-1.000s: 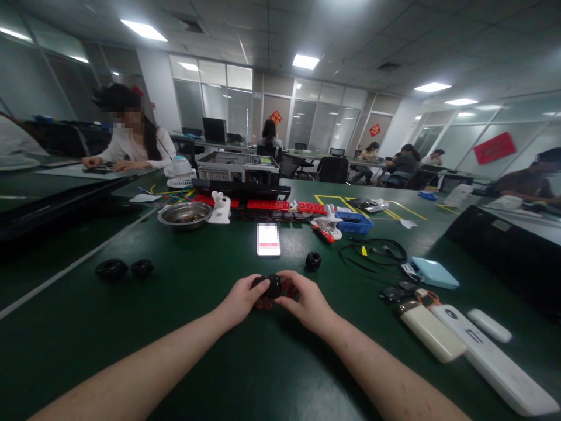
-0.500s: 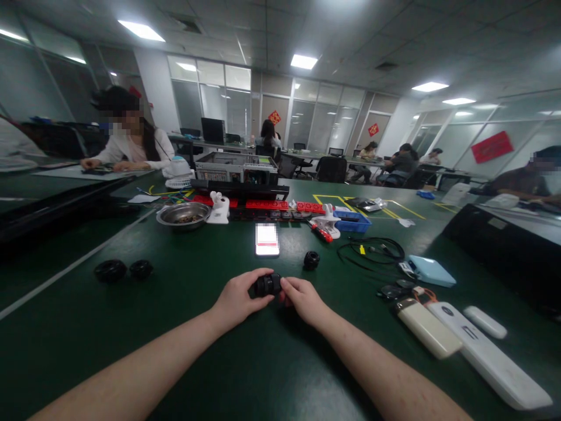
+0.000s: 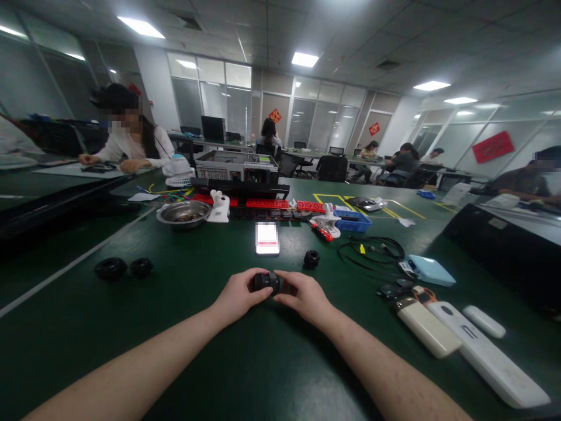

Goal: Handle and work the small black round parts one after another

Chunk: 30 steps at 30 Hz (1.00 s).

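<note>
Above the green table, a short black cylindrical fitting [image 3: 265, 283] with ridges round it lies sideways between my two hands. My left hand [image 3: 240, 290] grips its left part, thumb in front and fingers behind. At its right end, my right hand [image 3: 304, 295] has thumb and fingers closed round the rim. A black ring-like part [image 3: 311, 259] sits on the table just beyond my right hand. Farther left lie a larger black ring-like part [image 3: 111, 269] and a smaller one [image 3: 141, 267]. Just past my hands a phone [image 3: 267, 238] with a lit screen rests on the table.
A metal bowl [image 3: 184, 214] with small pieces stands beyond on the left. A red-handled tool [image 3: 323, 232] lies near a blue tray [image 3: 353, 221]. To the right are a coiled black cable [image 3: 372, 250], a light-blue box [image 3: 430, 271] and a white device [image 3: 491, 356]. Several people sit around.
My right hand has shifted its grip: its thumb and fingers have spread wider around the fitting's right end. The fitting has moved slightly left; my left hand still holds it.
</note>
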Each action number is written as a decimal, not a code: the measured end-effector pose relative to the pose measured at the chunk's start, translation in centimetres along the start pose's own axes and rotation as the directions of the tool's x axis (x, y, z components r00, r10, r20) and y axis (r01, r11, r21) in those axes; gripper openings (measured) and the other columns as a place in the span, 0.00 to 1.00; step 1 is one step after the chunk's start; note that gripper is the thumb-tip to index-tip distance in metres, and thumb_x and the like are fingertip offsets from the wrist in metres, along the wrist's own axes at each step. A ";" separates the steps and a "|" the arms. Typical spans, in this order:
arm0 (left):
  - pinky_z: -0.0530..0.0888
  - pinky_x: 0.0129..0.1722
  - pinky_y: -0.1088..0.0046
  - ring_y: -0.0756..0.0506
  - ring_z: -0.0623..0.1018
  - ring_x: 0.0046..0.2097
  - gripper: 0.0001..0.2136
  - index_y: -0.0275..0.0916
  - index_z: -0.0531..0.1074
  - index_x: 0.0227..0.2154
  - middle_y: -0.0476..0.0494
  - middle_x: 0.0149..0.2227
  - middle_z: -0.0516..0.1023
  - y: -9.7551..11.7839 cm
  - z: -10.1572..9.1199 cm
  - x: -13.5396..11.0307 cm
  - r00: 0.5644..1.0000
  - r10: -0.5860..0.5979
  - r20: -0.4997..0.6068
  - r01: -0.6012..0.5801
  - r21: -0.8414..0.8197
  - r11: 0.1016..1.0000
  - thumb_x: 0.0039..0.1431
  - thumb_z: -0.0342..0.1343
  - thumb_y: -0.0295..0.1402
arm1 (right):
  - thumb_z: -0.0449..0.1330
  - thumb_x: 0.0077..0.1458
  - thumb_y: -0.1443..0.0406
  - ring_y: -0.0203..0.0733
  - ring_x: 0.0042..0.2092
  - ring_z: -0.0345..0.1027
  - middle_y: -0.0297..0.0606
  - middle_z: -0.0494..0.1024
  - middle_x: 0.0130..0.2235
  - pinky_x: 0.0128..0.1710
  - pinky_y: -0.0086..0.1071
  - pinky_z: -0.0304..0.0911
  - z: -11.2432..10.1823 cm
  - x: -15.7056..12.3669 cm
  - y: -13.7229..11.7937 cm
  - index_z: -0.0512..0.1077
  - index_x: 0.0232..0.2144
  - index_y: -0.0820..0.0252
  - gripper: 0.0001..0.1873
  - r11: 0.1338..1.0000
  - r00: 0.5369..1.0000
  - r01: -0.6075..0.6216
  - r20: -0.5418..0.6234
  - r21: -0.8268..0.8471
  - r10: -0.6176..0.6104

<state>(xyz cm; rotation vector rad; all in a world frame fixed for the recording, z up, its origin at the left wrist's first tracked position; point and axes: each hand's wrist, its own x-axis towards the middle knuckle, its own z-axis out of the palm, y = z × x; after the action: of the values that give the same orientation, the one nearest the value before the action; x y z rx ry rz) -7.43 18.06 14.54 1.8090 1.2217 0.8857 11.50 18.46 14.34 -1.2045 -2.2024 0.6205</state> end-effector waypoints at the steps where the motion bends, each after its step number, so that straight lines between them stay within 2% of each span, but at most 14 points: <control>1: 0.70 0.41 0.66 0.43 0.74 0.41 0.19 0.40 0.67 0.42 0.45 0.39 0.74 0.1 -0.1 -0.1 0.999 0.051 -0.012 -0.050 0.088 0.995 0.45 0.56 0.38 | 0.62 0.41 0.56 0.38 0.31 0.63 0.37 0.71 0.34 0.31 0.31 0.58 0.1 0.0 0.1 0.61 0.50 0.56 0.33 0.999 1.000 -0.029 0.004 0.036 0.029; 3: 0.69 0.43 0.66 0.43 0.73 0.43 0.20 0.44 0.66 0.44 0.47 0.41 0.74 0.2 -0.3 -0.3 0.989 0.145 -0.011 -0.139 0.226 0.964 0.44 0.57 0.37 | 0.58 0.45 0.53 0.37 0.31 0.64 0.37 0.71 0.33 0.30 0.30 0.59 0.3 0.1 0.4 0.61 0.49 0.58 0.29 0.988 0.996 -0.083 -0.002 0.131 0.084; 5: 0.68 0.45 0.67 0.44 0.72 0.44 0.21 0.45 0.66 0.45 0.47 0.43 0.74 0.3 -0.3 -0.4 0.977 0.212 -0.002 -0.202 0.299 0.933 0.44 0.56 0.36 | 0.47 0.54 0.52 0.36 0.29 0.63 0.36 0.71 0.29 0.29 0.29 0.58 0.6 0.2 0.6 0.67 0.41 0.61 0.21 0.970 0.992 -0.120 -0.014 0.212 0.125; 7: 0.67 0.45 0.68 0.45 0.72 0.44 0.21 0.44 0.65 0.45 0.47 0.43 0.73 0.3 -0.3 -0.5 0.966 0.257 -0.006 -0.241 0.329 0.913 0.45 0.55 0.35 | 0.38 0.57 0.52 0.34 0.26 0.62 0.35 0.70 0.24 0.27 0.28 0.58 0.9 0.2 0.8 0.70 0.29 0.63 0.27 0.951 0.988 -0.152 0.001 0.270 0.157; 10: 0.67 0.46 0.70 0.45 0.72 0.45 0.20 0.44 0.65 0.46 0.48 0.45 0.73 0.4 -0.3 -0.5 0.959 0.283 0.020 -0.274 0.327 0.905 0.46 0.55 0.34 | 0.39 0.56 0.51 0.33 0.22 0.60 0.34 0.67 0.20 0.24 0.27 0.57 1.2 0.2 0.7 0.66 0.20 0.64 0.28 0.927 0.982 -0.191 0.054 0.323 0.183; 13: 0.66 0.46 0.68 0.44 0.71 0.46 0.22 0.44 0.64 0.47 0.46 0.46 0.72 0.6 -0.4 -0.6 0.974 0.220 0.046 -0.224 0.304 0.926 0.46 0.55 0.36 | 0.45 0.55 0.54 0.33 0.24 0.61 0.33 0.68 0.22 0.24 0.27 0.56 1.3 0.2 0.5 0.67 0.22 0.63 0.22 0.938 0.985 -0.171 0.054 0.302 0.162; 16: 0.67 0.44 0.66 0.42 0.71 0.46 0.25 0.43 0.60 0.51 0.43 0.46 0.71 0.6 -0.6 -0.5 0.996 0.082 0.030 -0.086 0.223 0.971 0.47 0.53 0.41 | 0.53 0.51 0.59 0.34 0.27 0.62 0.33 0.69 0.26 0.27 0.27 0.57 1.2 0.3 0.4 0.67 0.33 0.63 0.12 0.943 0.990 -0.138 0.035 0.304 0.133; 19: 0.68 0.43 0.65 0.42 0.72 0.44 0.23 0.40 0.62 0.49 0.41 0.44 0.73 0.6 -0.6 -0.2 0.999 0.005 0.038 -0.009 0.117 0.993 0.49 0.51 0.42 | 0.59 0.45 0.65 0.34 0.28 0.62 0.32 0.69 0.28 0.28 0.27 0.58 1.1 0.3 0.2 0.65 0.39 0.61 0.17 0.939 0.994 -0.111 0.022 0.324 0.109; 24: 0.70 0.40 0.66 0.43 0.74 0.40 0.19 0.39 0.68 0.42 0.43 0.39 0.75 0.6 -0.3 -0.1 0.999 0.016 0.042 -0.018 0.052 0.999 0.47 0.54 0.40 | 0.61 0.43 0.67 0.34 0.29 0.62 0.32 0.68 0.30 0.29 0.28 0.58 0.9 0.0 -0.2 0.64 0.40 0.58 0.19 0.965 0.997 -0.065 -0.020 0.255 0.073; 27: 0.70 0.40 0.67 0.43 0.74 0.40 0.18 0.41 0.68 0.42 0.45 0.39 0.75 0.6 -0.3 -0.3 0.998 0.060 0.008 -0.060 0.095 0.994 0.45 0.55 0.37 | 0.60 0.44 0.61 0.34 0.29 0.62 0.32 0.68 0.30 0.28 0.27 0.58 0.8 0.0 -0.1 0.63 0.42 0.58 0.21 0.954 0.998 -0.066 -0.001 0.292 0.069; 30: 0.69 0.41 0.67 0.43 0.73 0.42 0.20 0.43 0.67 0.43 0.46 0.41 0.74 0.7 -0.2 -0.5 0.992 0.126 -0.025 -0.119 0.190 0.975 0.44 0.56 0.36 | 0.50 0.52 0.53 0.34 0.28 0.62 0.33 0.68 0.27 0.28 0.28 0.58 1.0 0.3 0.4 0.66 0.38 0.61 0.19 0.907 0.993 -0.109 0.007 0.407 0.116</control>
<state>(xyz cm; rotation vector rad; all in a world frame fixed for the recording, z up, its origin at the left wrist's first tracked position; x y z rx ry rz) -7.50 17.47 15.18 2.0454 1.2631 0.9011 10.99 18.76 13.43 -1.1102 -1.8700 1.0537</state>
